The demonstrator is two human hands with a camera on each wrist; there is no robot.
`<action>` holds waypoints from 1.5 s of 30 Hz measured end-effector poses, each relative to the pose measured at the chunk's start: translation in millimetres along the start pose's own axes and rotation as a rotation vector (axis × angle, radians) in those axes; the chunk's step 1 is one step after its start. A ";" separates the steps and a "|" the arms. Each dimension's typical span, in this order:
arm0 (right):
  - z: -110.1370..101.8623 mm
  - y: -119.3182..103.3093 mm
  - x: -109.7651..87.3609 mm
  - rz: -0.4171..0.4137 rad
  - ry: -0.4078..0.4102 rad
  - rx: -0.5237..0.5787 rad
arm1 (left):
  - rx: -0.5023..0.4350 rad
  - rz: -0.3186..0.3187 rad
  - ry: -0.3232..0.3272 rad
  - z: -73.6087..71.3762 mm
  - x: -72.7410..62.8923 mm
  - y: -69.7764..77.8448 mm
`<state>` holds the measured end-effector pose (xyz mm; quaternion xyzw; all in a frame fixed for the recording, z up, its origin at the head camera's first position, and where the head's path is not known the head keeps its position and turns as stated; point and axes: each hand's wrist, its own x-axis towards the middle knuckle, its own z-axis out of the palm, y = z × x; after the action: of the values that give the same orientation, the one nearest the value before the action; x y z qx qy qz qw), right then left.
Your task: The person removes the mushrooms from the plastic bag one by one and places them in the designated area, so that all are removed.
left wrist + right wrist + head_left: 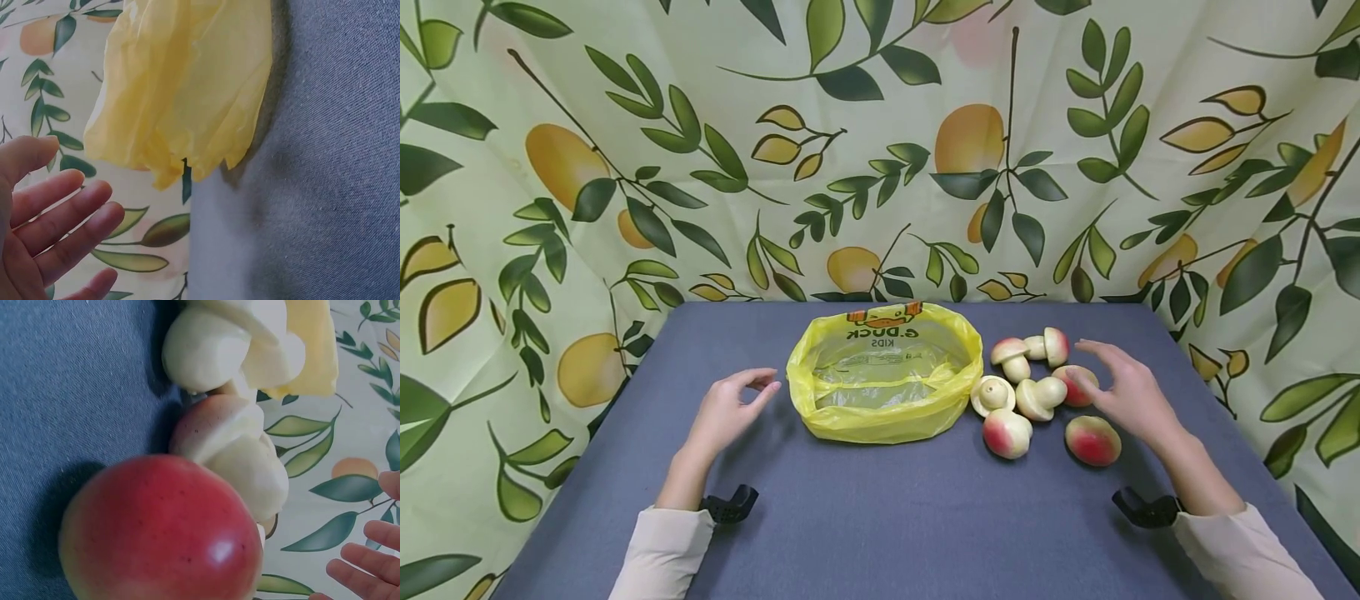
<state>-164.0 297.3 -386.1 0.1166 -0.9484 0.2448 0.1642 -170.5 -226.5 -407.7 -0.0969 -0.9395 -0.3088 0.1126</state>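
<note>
A yellow plastic bag (868,423) with a duck print stands on the table, its mouth spread wide upward. My left hand (724,417) hovers just left of the bag, fingers loosely bent and holding nothing; in the left wrist view the bag (181,81) is apart from the fingertips. To the bag's right lies a cluster of toy mushrooms (1012,360) with red-and-cream caps. Two red-and-yellow mango-like pieces, one farther back (1077,383) and one nearer (1093,441), lie beside them. My right hand (1131,392) is over the right side of this group, fingers extended, gripping nothing.
Blue-grey cloth covers the table (880,525). A curtain (880,192) printed with fruit and leaves hangs behind and along both sides. Each wrist wears a black camera, one on the left (730,505) and one on the right (1146,508).
</note>
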 end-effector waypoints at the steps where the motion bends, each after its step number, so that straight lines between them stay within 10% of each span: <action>1: 0.8 -0.7 -1.1 -0.010 0.006 0.002 | -0.004 0.001 -0.001 1.3 0.0 -0.5; 45: 51.1 -26.6 -34.7 -0.232 0.094 0.125 | -0.117 0.071 0.030 34.7 -0.9 -3.8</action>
<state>-137.0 253.8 -429.8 0.2237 -0.9027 0.2882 0.2281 -175.8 -208.7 -437.2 -0.1320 -0.9141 -0.3602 0.1317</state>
